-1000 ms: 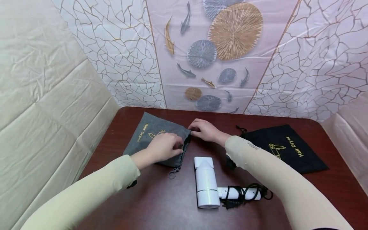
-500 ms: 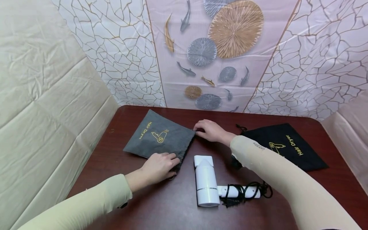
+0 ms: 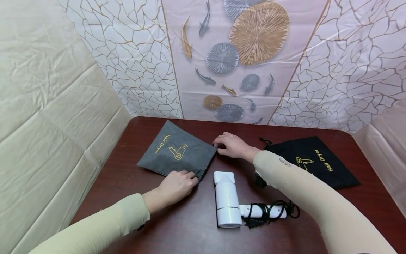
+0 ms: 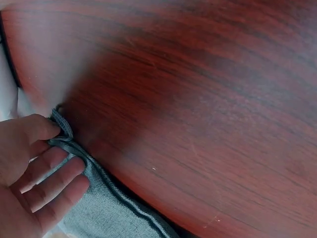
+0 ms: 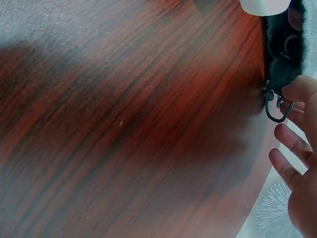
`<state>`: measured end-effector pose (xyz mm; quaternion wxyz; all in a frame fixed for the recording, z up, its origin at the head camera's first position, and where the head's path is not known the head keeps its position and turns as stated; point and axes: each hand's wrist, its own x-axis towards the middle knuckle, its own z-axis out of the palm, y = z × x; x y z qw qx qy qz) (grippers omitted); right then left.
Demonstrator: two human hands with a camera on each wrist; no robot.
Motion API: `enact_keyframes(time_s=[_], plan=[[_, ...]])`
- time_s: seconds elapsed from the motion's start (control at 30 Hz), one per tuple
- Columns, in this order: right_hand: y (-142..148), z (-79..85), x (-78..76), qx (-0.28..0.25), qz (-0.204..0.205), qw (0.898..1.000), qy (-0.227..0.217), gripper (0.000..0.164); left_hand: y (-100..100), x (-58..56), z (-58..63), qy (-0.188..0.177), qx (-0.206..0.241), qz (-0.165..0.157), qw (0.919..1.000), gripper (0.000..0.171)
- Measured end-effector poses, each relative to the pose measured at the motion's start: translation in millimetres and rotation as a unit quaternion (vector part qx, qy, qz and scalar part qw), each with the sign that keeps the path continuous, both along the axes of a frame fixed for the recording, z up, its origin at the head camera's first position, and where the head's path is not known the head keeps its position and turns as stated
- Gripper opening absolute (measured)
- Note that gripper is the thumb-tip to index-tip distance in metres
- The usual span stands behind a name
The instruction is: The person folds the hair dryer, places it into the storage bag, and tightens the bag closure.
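A grey drawstring pouch [image 3: 180,150] with gold "Hair Dryer" print lies at the left of the table. My left hand [image 3: 178,185] pinches the near corner of its mouth; in the left wrist view a cord loop [image 4: 62,121] sticks out by the thumb. At the far corner of the mouth my right hand [image 3: 233,144] pinches the fabric, with another cord loop [image 5: 278,113] hanging there. Between the hands, the right wrist view shows the mouth parted a little. A white hair dryer [image 3: 227,201] lies just right of the pouch, its black cord [image 3: 266,213] wound round the handle.
A black "Hair Dryer" pouch [image 3: 317,164] lies flat at the right, partly behind the right sleeve [image 3: 295,180]. The brown table [image 3: 177,229] meets a patterned cloth wall [image 3: 228,91] at its back edge.
My left hand has moved from over the grey pouch to its near mouth corner. The pouch has shifted slightly right and lies straighter. My right hand moved slightly right with its corner.
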<state>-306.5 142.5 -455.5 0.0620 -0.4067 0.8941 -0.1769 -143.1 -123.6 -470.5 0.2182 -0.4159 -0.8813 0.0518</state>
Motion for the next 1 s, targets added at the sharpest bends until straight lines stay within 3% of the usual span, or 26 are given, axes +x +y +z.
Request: enact_keyframes(time_s=[0.17,0.33,0.47,0.73,0.83,1.0], plan=[[3,1.9,-0.5,-0.007,-0.019,1.0,-0.015,0.015,-4,-1.6,9.0,-0.009,0.035,-0.015,0.9992,0.014],[8,2.3,1.2,-0.033,-0.04,0.998,-0.041,0.009,-12,-5.8,32.8,-0.054,0.082,-0.013,0.9951,0.018],[9,5.9,1.9,-0.071,-0.044,0.994,-0.072,0.007,-20,-10.0,52.2,-0.086,0.112,0.011,0.9899,0.018],[14,26.0,6.4,-0.147,-0.06,0.977,-0.14,0.009,-38,-18.1,88.1,-0.116,0.174,0.069,0.9755,0.015],[16,35.8,8.2,-0.176,-0.06,0.969,-0.164,0.01,-46,-22.1,96.3,-0.115,0.2,0.089,0.969,0.014],[19,51.8,11.5,-0.198,-0.066,0.963,-0.17,0.01,-55,-30.2,105.7,-0.121,0.242,0.117,0.9555,0.015]])
